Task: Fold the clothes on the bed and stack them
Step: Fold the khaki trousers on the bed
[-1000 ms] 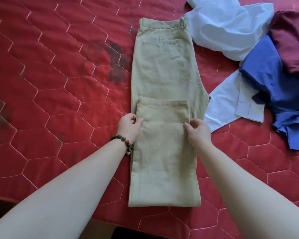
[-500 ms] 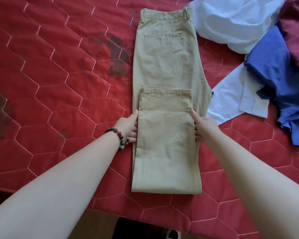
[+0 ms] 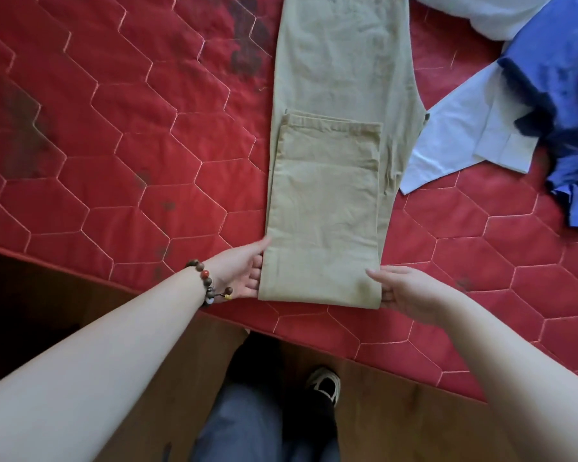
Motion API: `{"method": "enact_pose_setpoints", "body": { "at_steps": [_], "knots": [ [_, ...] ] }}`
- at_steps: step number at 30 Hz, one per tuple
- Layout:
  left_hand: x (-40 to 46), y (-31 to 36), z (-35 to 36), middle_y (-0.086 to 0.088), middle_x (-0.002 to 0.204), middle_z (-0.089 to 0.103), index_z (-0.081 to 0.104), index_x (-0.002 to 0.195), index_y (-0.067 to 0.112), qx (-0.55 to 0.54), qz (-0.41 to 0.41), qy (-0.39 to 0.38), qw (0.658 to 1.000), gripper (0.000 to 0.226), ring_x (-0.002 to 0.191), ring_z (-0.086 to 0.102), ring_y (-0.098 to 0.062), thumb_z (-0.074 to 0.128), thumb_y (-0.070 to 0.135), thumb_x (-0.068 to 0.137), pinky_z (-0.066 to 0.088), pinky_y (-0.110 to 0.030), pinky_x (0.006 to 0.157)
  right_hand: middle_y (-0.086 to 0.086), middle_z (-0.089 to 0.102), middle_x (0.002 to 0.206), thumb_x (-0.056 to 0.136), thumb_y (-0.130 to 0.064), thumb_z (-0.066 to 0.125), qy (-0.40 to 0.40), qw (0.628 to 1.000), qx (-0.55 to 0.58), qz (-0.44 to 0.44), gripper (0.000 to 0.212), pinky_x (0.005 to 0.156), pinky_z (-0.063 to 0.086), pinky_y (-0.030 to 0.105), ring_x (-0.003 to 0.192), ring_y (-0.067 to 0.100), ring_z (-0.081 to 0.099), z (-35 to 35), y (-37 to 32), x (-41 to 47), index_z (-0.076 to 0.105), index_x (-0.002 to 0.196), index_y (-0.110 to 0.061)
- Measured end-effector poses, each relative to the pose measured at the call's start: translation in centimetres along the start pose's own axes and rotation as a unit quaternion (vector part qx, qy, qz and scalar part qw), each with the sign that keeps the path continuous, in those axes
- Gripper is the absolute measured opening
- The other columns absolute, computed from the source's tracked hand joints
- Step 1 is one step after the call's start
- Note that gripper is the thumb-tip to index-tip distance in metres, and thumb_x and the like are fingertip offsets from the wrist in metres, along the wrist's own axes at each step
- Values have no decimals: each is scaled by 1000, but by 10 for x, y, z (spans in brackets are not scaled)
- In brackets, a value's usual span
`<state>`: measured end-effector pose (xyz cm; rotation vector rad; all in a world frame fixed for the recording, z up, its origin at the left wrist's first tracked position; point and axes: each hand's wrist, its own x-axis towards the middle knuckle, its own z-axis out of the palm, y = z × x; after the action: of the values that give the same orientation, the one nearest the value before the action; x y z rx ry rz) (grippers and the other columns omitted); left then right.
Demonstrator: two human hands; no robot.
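Khaki trousers [image 3: 324, 208] lie lengthwise on the red quilted bed cover [image 3: 131, 145], with the leg ends folded up over the thighs. My left hand [image 3: 241, 271], a bead bracelet on its wrist, touches the left edge of the trousers near the bottom fold; its fingers are straight, with the tips at or just under the cloth. At the bottom right corner, my right hand [image 3: 404, 291] pinches the trousers with the thumb on top and the fingers beneath. The waistband is out of view at the top.
To the right lie unfolded clothes: a pale blue shirt [image 3: 457, 135], a royal blue garment [image 3: 561, 95] over it, and a white one [image 3: 501, 15] at the top edge. The bed's near edge runs just below my hands, with the wooden floor [image 3: 397, 421] and my foot [image 3: 324, 385] beneath.
Both hands have slid down the sides of the trousers from the middle to the bottom fold. The view has tilted down, so the bed edge and floor now show.
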<state>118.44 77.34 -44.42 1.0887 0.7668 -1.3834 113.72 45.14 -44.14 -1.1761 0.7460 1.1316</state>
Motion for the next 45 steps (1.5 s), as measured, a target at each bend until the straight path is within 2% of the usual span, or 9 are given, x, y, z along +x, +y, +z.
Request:
{"method": "enact_pose_setpoints", "body": {
  "at_steps": [4, 10, 15, 22, 28, 32, 37, 42, 45],
  "knots": [
    [9, -12, 10, -16, 112, 70, 62, 115, -1, 127, 94, 107, 982, 29, 99, 69, -24, 58, 20, 96, 56, -41, 88, 9, 73, 108, 94, -15, 60, 115, 989, -46, -86, 20, 71, 57, 30, 93, 21, 71, 14, 20, 8, 68, 111, -8],
    [11, -28, 18, -15, 102, 72, 69, 102, 1, 288, 193, 239, 907, 34, 97, 67, -32, 56, 32, 95, 52, -48, 90, 11, 73, 98, 91, -18, 64, 231, 959, -122, -111, 9, 87, 54, 53, 96, 33, 68, 25, 29, 15, 72, 94, -15],
    [10, -37, 30, -14, 67, 56, 61, 77, -5, 327, 230, 332, 854, 40, 65, 52, -26, 62, 33, 91, 39, -33, 61, -1, 62, 70, 90, -21, 63, 317, 917, -211, -118, 14, 62, 45, 30, 71, 22, 58, 41, 27, 12, 68, 78, -15],
    [15, 0, 17, -11, 86, 74, 73, 79, 11, 191, 229, 288, 910, 28, 84, 70, -24, 72, 39, 81, 55, -48, 86, 8, 64, 73, 80, -32, 74, 310, 936, -111, -122, 29, 63, 43, 36, 66, 20, 55, 35, -21, 11, 71, 84, -3],
    [42, 97, 24, -11, 81, 73, 70, 82, 6, 184, 322, 328, 869, 29, 67, 65, -24, 69, 35, 84, 51, -34, 55, 8, 69, 86, 85, -22, 70, 372, 901, -50, -217, 6, 87, 55, 50, 85, 28, 67, 17, -107, 54, 68, 85, -17],
    [55, 130, 25, -17, 87, 71, 68, 88, 1, 201, 354, 354, 842, 23, 74, 63, -24, 65, 24, 88, 52, -36, 70, -1, 67, 80, 88, -24, 64, 425, 872, -109, -219, 11, 74, 56, 38, 76, 20, 64, 10, -133, 70, 65, 77, -21],
    [57, 147, 24, 8, 50, 44, 56, 62, 17, 194, 419, 359, 811, 28, 41, 37, -1, 69, 20, 86, 31, -14, 46, -8, 59, 83, 93, -22, 55, 477, 823, -172, -255, 9, 76, 38, 25, 85, 13, 56, 10, -147, 76, 62, 89, -19],
    [59, 158, 26, 5, 62, 55, 61, 75, 13, 240, 366, 413, 798, 22, 64, 52, -13, 73, 29, 83, 42, -20, 63, -2, 62, 91, 95, -22, 54, 483, 817, -203, -239, 10, 74, 37, 27, 89, 17, 56, 10, -155, 80, 61, 91, -16],
    [53, 157, 32, -1, 89, 60, 57, 92, 15, 321, 347, 524, 708, 22, 82, 54, -22, 68, 32, 85, 42, -32, 73, 5, 60, 99, 94, -26, 53, 516, 788, -236, -240, 14, 75, 38, 31, 94, 23, 56, 15, -154, 80, 62, 98, -15]
  ]
}}
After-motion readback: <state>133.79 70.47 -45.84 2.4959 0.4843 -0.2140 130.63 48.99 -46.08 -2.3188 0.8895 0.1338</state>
